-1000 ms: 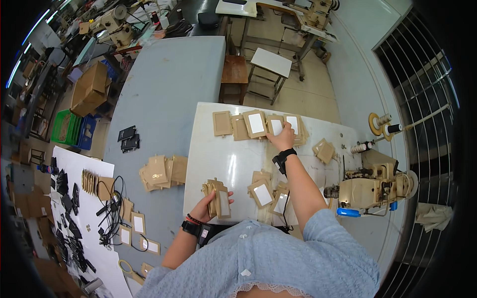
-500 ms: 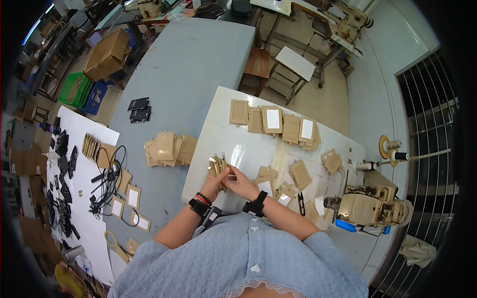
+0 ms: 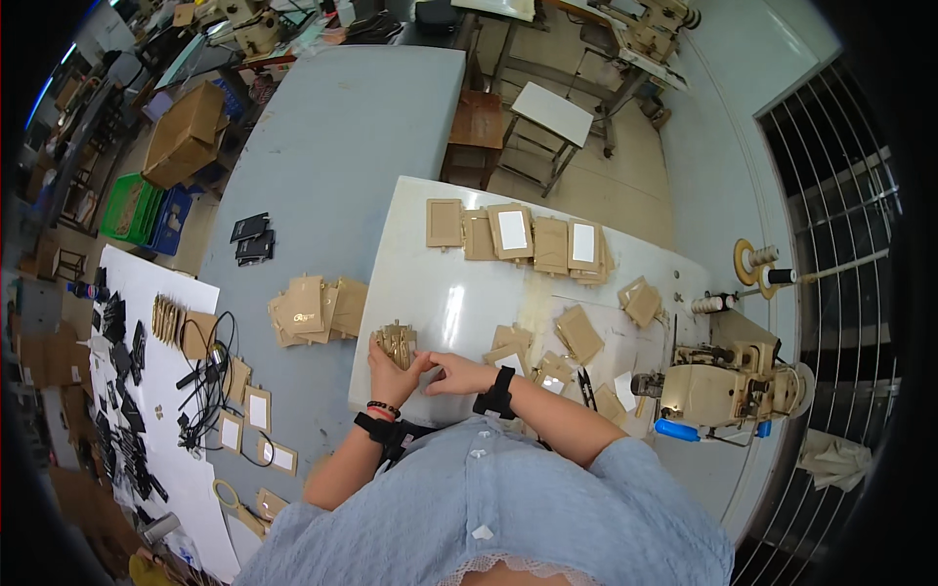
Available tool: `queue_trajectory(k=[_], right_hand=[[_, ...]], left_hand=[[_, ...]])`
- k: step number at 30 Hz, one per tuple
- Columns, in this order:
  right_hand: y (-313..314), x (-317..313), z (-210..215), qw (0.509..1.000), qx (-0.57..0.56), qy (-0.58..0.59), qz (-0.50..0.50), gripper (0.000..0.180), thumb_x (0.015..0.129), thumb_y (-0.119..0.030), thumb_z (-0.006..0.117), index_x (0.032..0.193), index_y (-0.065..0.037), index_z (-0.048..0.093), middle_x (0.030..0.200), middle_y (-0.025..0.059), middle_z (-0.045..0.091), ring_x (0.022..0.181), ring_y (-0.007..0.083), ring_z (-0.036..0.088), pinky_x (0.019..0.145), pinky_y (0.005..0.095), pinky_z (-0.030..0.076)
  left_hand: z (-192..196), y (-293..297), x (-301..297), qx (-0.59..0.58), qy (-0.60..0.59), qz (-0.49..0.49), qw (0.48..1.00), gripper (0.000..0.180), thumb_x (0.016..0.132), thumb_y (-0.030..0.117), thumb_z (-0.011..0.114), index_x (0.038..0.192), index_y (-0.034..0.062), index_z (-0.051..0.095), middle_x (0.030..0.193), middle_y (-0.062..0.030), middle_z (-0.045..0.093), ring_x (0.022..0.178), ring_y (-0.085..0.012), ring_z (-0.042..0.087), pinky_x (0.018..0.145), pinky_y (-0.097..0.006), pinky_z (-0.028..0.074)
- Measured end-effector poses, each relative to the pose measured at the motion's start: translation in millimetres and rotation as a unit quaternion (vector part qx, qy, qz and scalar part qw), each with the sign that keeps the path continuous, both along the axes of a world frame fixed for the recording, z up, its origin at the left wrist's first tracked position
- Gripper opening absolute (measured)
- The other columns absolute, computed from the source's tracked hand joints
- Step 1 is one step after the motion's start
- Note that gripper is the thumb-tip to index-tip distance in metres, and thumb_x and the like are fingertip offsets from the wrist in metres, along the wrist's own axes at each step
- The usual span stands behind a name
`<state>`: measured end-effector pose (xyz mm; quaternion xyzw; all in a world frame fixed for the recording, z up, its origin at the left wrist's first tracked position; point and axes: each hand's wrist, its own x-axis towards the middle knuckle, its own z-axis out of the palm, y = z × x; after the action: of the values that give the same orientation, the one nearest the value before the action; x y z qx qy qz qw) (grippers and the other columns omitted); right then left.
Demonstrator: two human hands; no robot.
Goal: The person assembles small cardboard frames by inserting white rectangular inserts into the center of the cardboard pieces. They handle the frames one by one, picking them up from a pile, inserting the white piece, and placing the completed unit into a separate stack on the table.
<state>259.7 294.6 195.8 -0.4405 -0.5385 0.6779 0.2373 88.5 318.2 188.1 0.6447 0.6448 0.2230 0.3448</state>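
Note:
My left hand is wrapped round a bundle of gold-coloured metal clips at the near left corner of the white sewing table. Close beside it is my right hand. Its bent fingers reach the left thumb, and I see nothing between them. Flat tan card holders lie in an overlapping row along the table's far edge, some with white inserts. More tan card holders are scattered right of my hands. A pile of tan card holders rests on the grey table to the left.
A sewing machine stands at the right, with thread spools behind it. Black thread snips lie before it. On the left, black cables, scissors and black pieces spread over white paper and the grey table.
Both hands have moved left and slightly nearer with the bundle, which now sits lower in my left hand. My right hand has drawn back a little from it. The whole view has shifted.

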Motion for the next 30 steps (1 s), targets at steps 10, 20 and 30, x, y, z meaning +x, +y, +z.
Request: queue_trajectory(k=[10, 20, 30], right_hand=[[51.6, 144.6, 12.6, 0.641, 0.15, -0.618, -0.429, 0.06, 0.071, -0.022, 0.078, 0.122, -0.007, 0.051, 0.118, 0.016, 0.049, 0.109, 0.0347, 0.048, 0.094, 0.0441, 0.039], [43.2, 159.9, -0.5, 0.669, 0.149, -0.606, -0.404, 0.053, 0.08, -0.025, 0.069, 0.127, -0.007, 0.051, 0.123, 0.0136, 0.049, 0.115, 0.0334, 0.046, 0.094, 0.0488, 0.037], [36.1, 175.3, -2.1, 0.611, 0.265, -0.547, -0.507, 0.032, 0.091, -0.016, 0.054, 0.119, -0.003, 0.058, 0.106, 0.0149, 0.06, 0.096, 0.032, 0.058, 0.083, 0.0435, 0.047]], left_hand=[[15.8, 1.8, -3.2, -0.005, 0.068, -0.048, 0.997, 0.085, 0.072, 0.022, 0.072, 0.139, -0.0032, 0.026, 0.127, -0.0258, 0.052, 0.108, -0.042, 0.057, 0.086, -0.045, 0.05], [6.1, -3.9, -0.9, 0.007, 0.105, -0.04, 0.994, 0.079, 0.071, 0.022, 0.067, 0.136, -0.0031, 0.03, 0.12, -0.0248, 0.054, 0.096, -0.0413, 0.06, 0.078, -0.047, 0.051], [1.4, -5.4, -0.2, 0.022, 0.116, -0.038, 0.992, 0.081, 0.07, 0.023, 0.067, 0.136, -0.0033, 0.03, 0.119, -0.0252, 0.055, 0.09, -0.0414, 0.062, 0.074, -0.047, 0.052]])
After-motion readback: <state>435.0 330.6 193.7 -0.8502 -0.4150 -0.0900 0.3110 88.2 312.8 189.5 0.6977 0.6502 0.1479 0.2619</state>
